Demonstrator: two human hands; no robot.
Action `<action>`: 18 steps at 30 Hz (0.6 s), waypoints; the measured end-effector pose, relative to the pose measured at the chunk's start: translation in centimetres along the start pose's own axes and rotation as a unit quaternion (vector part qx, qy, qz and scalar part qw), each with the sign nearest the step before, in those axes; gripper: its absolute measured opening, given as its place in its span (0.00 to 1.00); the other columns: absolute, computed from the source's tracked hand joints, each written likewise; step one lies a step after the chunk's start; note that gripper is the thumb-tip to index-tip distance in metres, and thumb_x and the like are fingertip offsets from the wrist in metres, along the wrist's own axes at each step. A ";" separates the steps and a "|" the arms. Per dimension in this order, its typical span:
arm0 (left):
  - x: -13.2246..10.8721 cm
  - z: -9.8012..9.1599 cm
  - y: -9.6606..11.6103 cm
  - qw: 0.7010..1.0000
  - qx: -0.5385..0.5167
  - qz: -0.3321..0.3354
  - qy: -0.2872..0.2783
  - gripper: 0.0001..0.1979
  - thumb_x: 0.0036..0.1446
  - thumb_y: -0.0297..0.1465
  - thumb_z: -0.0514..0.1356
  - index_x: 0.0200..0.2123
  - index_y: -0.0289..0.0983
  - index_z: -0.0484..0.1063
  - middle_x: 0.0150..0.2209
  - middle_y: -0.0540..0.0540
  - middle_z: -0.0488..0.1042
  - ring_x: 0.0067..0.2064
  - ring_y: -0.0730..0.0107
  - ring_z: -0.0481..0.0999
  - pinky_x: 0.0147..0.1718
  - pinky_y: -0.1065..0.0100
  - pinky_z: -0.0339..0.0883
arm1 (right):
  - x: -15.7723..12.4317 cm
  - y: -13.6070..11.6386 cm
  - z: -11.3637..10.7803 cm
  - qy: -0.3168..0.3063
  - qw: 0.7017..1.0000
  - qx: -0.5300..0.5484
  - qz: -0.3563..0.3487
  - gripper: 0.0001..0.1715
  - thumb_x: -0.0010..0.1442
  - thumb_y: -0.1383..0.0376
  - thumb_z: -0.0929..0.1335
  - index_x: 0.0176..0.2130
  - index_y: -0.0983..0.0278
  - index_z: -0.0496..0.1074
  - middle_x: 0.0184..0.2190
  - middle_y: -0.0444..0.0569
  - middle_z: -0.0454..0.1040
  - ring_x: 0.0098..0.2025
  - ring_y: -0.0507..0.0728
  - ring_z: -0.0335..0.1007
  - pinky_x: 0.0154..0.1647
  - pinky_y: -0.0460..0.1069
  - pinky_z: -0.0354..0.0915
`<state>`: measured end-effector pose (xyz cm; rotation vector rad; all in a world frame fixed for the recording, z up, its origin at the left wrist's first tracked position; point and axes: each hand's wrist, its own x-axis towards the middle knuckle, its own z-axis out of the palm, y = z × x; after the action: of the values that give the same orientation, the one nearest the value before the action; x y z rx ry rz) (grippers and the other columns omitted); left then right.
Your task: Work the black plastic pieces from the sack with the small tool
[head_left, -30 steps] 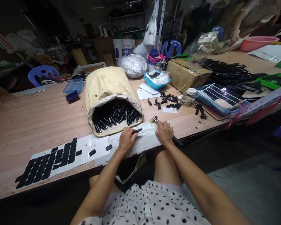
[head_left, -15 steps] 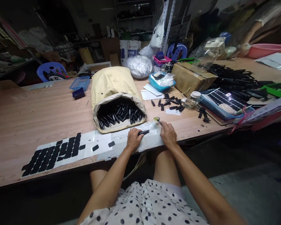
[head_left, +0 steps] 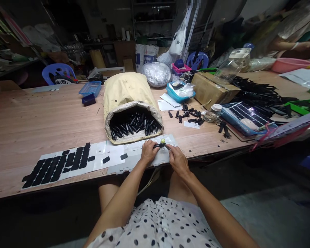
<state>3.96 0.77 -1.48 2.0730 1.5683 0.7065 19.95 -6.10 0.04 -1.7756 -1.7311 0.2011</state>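
My left hand (head_left: 148,152) is closed on a slim black piece (head_left: 157,146), its end sticking out to the right above a white sheet. My right hand (head_left: 179,159) pinches a small tool with a rounded yellow-green head (head_left: 163,141) and a thin shank. That head is right at the tip of the black piece; whether they touch I cannot tell. Just beyond my hands a cream paper sack (head_left: 129,88) lies on its side, its mouth facing me, with many similar black pieces (head_left: 134,125) inside.
To the left, dark rounded patches (head_left: 54,167) lie in rows on white sheets (head_left: 98,151). Loose black parts (head_left: 192,113), a cardboard box (head_left: 213,86) and a blue tray (head_left: 244,119) are on the right. Another person's arm (head_left: 290,45) shows at the far right.
My right hand has moved left, bringing the yellow-green head to the tip of the black piece. My left hand still holds that piece. The view has shifted slightly.
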 end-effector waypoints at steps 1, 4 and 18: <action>0.0 0.0 0.0 1.000 -0.002 0.001 -0.001 0.07 0.59 0.28 0.64 0.41 0.42 0.79 0.41 0.46 0.75 0.48 0.60 0.70 0.49 0.59 0.64 | 0.1 -0.1 -0.1 -0.004 1.000 -0.009 0.005 0.25 0.66 0.69 0.60 0.55 0.58 0.76 0.40 0.50 0.77 0.43 0.57 0.73 0.45 0.49 0.69; 0.0 0.1 -0.1 1.000 -0.010 0.004 0.004 0.07 0.58 0.28 0.64 0.41 0.42 0.79 0.41 0.46 0.75 0.48 0.60 0.71 0.49 0.59 0.65 | 0.1 -0.8 -0.4 -0.002 1.000 -0.006 -0.008 0.26 0.67 0.69 0.58 0.57 0.58 0.75 0.44 0.51 0.77 0.47 0.57 0.73 0.48 0.49 0.68; -0.2 -0.2 0.4 0.999 -0.029 -0.015 -0.004 0.06 0.55 0.27 0.64 0.37 0.41 0.78 0.41 0.46 0.75 0.48 0.59 0.71 0.50 0.58 0.65 | 5.3 2.9 -1.0 0.001 0.982 -0.143 0.123 0.22 0.66 0.69 0.64 0.55 0.55 0.78 0.39 0.51 0.72 0.42 0.57 0.67 0.39 0.48 0.60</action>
<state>4.08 0.51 -1.14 2.0045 1.5522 0.7232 23.57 -1.23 0.90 -2.2000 -1.5986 0.0551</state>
